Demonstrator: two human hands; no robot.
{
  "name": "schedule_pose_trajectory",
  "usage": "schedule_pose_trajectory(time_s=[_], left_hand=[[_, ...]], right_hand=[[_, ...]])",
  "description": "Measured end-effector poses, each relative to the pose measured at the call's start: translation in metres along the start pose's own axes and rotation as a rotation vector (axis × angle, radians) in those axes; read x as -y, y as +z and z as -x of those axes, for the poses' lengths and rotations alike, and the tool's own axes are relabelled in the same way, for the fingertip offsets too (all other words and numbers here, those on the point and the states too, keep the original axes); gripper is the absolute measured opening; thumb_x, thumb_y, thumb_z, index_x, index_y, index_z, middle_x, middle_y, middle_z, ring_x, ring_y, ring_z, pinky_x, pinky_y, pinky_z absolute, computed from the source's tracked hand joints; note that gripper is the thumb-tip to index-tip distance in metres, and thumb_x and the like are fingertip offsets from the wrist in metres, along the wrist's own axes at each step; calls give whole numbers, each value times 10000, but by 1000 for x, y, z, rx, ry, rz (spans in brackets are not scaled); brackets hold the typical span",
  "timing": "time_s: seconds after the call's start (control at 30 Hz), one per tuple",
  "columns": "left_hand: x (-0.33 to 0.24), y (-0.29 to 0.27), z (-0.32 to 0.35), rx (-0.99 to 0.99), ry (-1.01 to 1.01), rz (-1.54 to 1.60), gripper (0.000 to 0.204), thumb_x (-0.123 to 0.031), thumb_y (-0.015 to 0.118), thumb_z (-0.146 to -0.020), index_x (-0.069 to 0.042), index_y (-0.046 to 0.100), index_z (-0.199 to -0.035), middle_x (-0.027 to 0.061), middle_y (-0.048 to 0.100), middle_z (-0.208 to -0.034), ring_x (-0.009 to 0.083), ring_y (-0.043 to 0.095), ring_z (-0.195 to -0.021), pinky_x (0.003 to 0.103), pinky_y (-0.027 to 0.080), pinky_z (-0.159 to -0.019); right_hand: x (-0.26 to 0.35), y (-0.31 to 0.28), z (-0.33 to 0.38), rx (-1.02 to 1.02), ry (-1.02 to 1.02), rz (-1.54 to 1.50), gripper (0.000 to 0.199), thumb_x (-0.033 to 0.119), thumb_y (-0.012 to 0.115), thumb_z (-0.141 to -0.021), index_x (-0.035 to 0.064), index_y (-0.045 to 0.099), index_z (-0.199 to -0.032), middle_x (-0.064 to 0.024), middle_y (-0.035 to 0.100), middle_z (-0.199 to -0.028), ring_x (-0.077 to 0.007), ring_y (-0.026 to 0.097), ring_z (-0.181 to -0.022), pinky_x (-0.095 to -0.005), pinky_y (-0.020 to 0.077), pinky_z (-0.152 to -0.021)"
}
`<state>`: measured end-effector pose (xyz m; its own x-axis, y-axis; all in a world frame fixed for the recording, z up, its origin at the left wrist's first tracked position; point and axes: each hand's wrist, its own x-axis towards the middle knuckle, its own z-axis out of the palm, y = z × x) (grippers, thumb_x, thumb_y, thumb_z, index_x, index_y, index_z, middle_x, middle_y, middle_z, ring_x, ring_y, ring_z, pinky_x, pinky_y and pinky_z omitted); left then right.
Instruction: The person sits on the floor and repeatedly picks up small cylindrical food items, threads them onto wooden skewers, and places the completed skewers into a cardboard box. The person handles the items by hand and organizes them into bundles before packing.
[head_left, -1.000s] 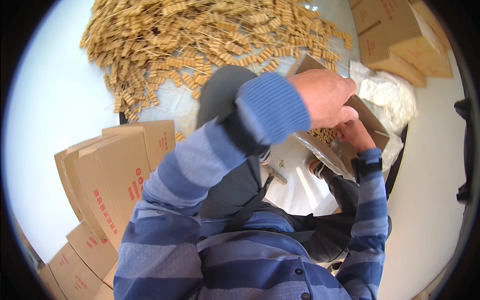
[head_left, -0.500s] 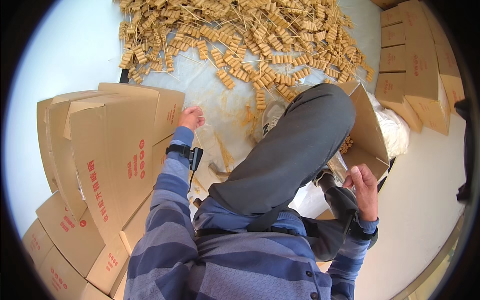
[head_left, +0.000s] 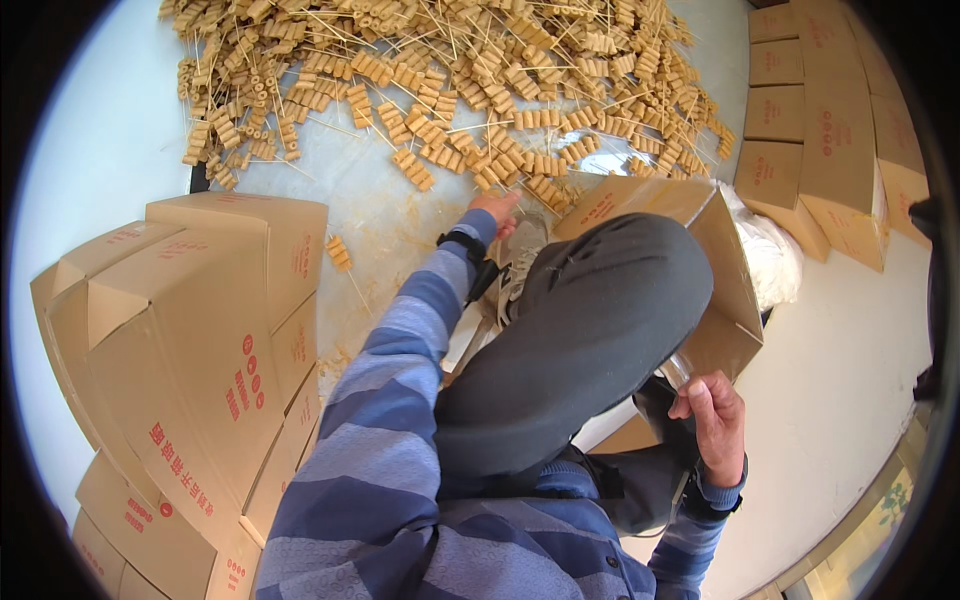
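Several skewers of tan, tube-shaped pieces threaded on thin sticks (head_left: 440, 110) lie in a large heap ahead of me. My left hand (head_left: 497, 210) reaches to the heap's near edge, beside my shoe (head_left: 520, 262). Its fingers are stretched out near the closest skewers, and whether they touch one is hard to see. A single skewer (head_left: 339, 253) lies apart on the sheet to the left. My right hand (head_left: 713, 415) is closed in a pinch beside my bent leg, at the edge of clear plastic (head_left: 678, 370). An open cardboard box (head_left: 728, 265) stands beyond my knee, its inside mostly hidden.
Cardboard boxes (head_left: 190, 340) are stacked along my left. More boxes (head_left: 825, 130) stand at the far right. A white plastic bag (head_left: 765, 250) sits against the open box. A pale, stained sheet (head_left: 385, 215) covers the floor under the heap.
My left hand has moved right and forward from beside the left boxes to the heap. A skewer now lies on the sheet near those boxes. My right hand stays pinched; the view has shifted.
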<state>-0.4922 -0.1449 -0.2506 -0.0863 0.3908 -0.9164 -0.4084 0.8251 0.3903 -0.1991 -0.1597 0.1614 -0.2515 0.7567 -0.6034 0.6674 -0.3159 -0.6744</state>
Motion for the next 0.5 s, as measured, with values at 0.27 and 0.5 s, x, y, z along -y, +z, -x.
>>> schedule_pose_trajectory(time_s=[0.27,0.5], left_hand=[[-9,-1,-12,138,-5,290,204,-174,539,-994,0,646,-984,84,684,-752,138,596,-523,287,479,-438],[2,-88,50,-63,285,-15,207,-136,526,-981,-43,591,-1154,85,663,-760,137,589,-535,288,473,-449]], right_hand=[[-14,-7,-16,28,78,-77,247,241,581,-1038,16,616,-941,-26,641,-747,-89,603,-693,-235,506,-700],[-12,6,-33,118,65,-29,257,245,588,-1034,1,625,-965,-37,660,-746,-97,622,-712,-246,505,-717]])
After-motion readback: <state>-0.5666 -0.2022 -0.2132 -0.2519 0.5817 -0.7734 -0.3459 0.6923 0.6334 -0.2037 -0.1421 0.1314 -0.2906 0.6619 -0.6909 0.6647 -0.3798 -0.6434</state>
